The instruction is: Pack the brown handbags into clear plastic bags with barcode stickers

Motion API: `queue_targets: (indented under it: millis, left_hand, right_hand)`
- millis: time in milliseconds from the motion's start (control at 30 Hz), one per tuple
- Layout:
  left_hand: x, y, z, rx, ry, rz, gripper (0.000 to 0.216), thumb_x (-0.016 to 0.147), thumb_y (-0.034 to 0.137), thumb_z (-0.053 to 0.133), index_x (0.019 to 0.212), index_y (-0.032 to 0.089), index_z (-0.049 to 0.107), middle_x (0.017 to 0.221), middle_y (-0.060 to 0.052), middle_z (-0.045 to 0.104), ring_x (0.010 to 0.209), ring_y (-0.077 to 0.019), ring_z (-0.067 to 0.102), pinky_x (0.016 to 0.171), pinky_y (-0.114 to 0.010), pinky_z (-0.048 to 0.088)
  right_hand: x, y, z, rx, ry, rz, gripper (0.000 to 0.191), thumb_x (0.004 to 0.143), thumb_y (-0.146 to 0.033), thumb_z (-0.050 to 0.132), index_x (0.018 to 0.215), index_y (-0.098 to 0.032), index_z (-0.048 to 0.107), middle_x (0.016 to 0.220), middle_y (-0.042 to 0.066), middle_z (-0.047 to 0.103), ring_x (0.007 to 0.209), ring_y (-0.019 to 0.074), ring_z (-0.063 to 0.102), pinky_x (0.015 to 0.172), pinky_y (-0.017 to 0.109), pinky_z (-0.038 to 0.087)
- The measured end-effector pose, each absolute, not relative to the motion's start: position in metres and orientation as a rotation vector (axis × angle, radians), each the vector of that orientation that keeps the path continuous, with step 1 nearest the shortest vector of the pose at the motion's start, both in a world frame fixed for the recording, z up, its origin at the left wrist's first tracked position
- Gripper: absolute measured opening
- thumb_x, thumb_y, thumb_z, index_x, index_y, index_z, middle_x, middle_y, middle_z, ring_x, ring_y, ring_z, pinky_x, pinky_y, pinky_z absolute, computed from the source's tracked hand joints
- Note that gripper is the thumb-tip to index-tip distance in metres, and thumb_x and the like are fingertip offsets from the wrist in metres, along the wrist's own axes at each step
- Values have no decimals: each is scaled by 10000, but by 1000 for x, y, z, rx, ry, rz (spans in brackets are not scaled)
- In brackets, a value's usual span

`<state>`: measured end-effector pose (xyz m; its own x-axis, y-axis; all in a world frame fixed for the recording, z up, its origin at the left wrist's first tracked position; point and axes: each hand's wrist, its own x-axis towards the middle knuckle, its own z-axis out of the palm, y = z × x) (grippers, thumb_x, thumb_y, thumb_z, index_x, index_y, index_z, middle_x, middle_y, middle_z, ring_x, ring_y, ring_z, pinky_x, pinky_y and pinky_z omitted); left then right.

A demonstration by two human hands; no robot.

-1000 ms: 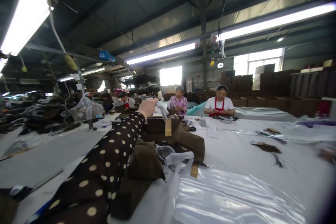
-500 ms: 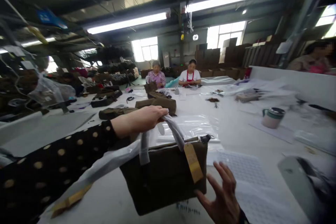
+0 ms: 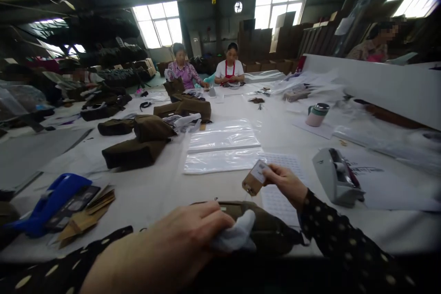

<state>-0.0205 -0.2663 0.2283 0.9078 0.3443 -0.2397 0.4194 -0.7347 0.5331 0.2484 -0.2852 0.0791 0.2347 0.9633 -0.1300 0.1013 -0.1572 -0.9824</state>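
Now | left hand (image 3: 179,239) clenched round wrapped handle (image 3: 237,235) of brown bag (image 3: 275,234) | right hand (image 3: 285,183) pinches paper tag (image 3: 255,178) | bag contents unseen

Long white worktop (image 3: 161,188). Near edge: olive bag (image 3: 272,232). Centre: clear plastic sleeves (image 3: 223,140), sticker sheet (image 3: 287,170) just beside. Right: grey dispenser (image 3: 336,181), mug (image 3: 317,115) behind. Left: folded olive bags (image 3: 134,151), blue tool (image 3: 51,197), card tags (image 3: 86,213). Far end: more bags (image 3: 188,108).

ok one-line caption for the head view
Left hand rests on an olive bag while the right hand pinches its paper tag.
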Motion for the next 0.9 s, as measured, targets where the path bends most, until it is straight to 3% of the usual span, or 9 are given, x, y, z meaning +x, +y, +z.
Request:
queue_targets:
  millis: [133, 233, 333, 467, 567, 667, 733, 800, 900]
  left_hand:
    - [-48, -277, 222, 2360, 440, -139, 544, 739, 233, 621, 1235, 323, 418, 1201, -22, 497, 1015, -168, 536, 834, -234, 455]
    - [-86, -278, 187, 2436, 638, -88, 821, 667, 300, 671, 1364, 274, 237, 1363, -99, 354, 1195, -267, 410, 951, -370, 415]
    - [-123, -287, 137, 2604, 907, -113, 767, 721, 218, 593, 1380, 245, 202, 1370, -127, 358, 1222, -282, 381, 983, -436, 382]
    - [-146, -291, 111, 2751, 977, -81, 677, 766, 129, 489, 1377, 166, 199, 1270, -143, 477, 1146, -233, 467, 972, -403, 398]
    - [-138, -272, 132, 2939, 812, -120, 581, 791, 69, 439, 1337, 216, 306, 1278, -96, 489, 1208, -239, 409, 1057, -515, 221]
    - [-118, -244, 152, 3061, 610, -107, 570, 801, 43, 449, 1286, 336, 387, 1409, -31, 346, 1321, -282, 216, 1035, -627, 15]
    - [-103, -230, 151, 2932, 541, -116, 623, 773, 17, 466, 1289, 359, 389, 1436, -20, 299, 1323, -275, 218, 1054, -588, 61]
    - [-93, -221, 139, 2629, 476, -190, 657, 753, -9, 440, 1312, 331, 373, 1411, -26, 350, 1271, -216, 342, 1072, -447, 214]
    - [-91, -216, 117, 2170, 560, -211, 505, 796, 60, 410, 1242, 284, 487, 1328, -10, 471, 1193, -157, 449, 1022, -308, 328]
  right_hand:
    - [232, -278, 19, -1570, -931, 1547, 555, 449, -518, 722, 837, -160, 555, 452, -59, 516, 387, 89, 435, 419, 234, 375]
    - [217, -298, -10, -1574, -991, 1518, 516, 533, -570, 652, 841, -160, 590, 511, -32, 567, 437, 97, 466, 454, 237, 375]
    - [212, -318, -13, -1619, -1161, 1408, 470, 668, -606, 532, 774, -162, 642, 708, 40, 649, 673, 170, 580, 644, 294, 447]
    - [207, -334, -6, -1744, -1373, 1149, 490, 676, -592, 541, 943, -197, 653, 828, 53, 635, 787, 224, 570, 773, 370, 427]
    - [202, -342, -8, -1776, -1428, 1019, 483, 679, -586, 535, 977, -220, 638, 905, 67, 613, 876, 249, 541, 850, 411, 390]
    - [201, -349, -18, -1867, -1374, 948, 593, 664, -610, 521, 1100, -211, 568, 1012, 95, 580, 977, 273, 510, 920, 443, 354]
    - [201, -356, -27, -1963, -1275, 899, 743, 621, -643, 526, 1208, -188, 482, 1142, 129, 517, 1079, 299, 463, 965, 467, 322]
    - [200, -364, -37, -2039, -1139, 928, 874, 579, -679, 522, 1275, -163, 406, 1240, 165, 450, 1165, 327, 403, 989, 486, 299]
    - [198, -373, -48, -2087, -870, 1089, 990, 543, -709, 524, 1312, -111, 341, 1254, 209, 453, 1192, 346, 395, 999, 487, 298]
